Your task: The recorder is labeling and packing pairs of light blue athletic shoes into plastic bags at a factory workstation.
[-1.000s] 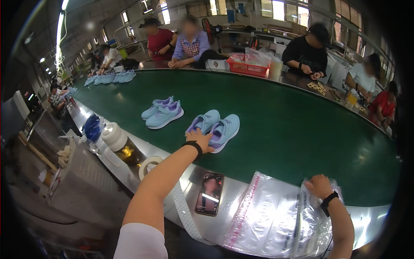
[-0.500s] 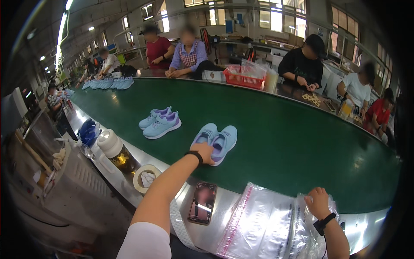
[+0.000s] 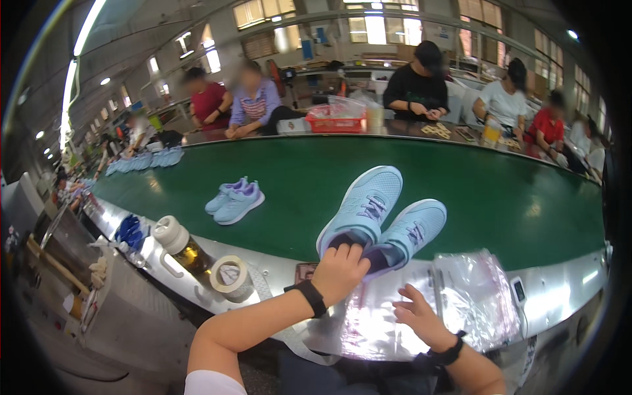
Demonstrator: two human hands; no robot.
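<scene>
Gripping both heels at once, left hand (image 3: 339, 270) holds the light blue shoes (image 3: 382, 217) with purple laces above the green belt's (image 3: 500, 191) near edge; right hand (image 3: 421, 316) rests open on plastic bags (image 3: 474, 303).

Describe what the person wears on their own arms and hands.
Both hands are bare, without gloves. The left hand has a black band at the wrist and a white short sleeve at the upper arm. The right hand has a black wristband too.
</scene>
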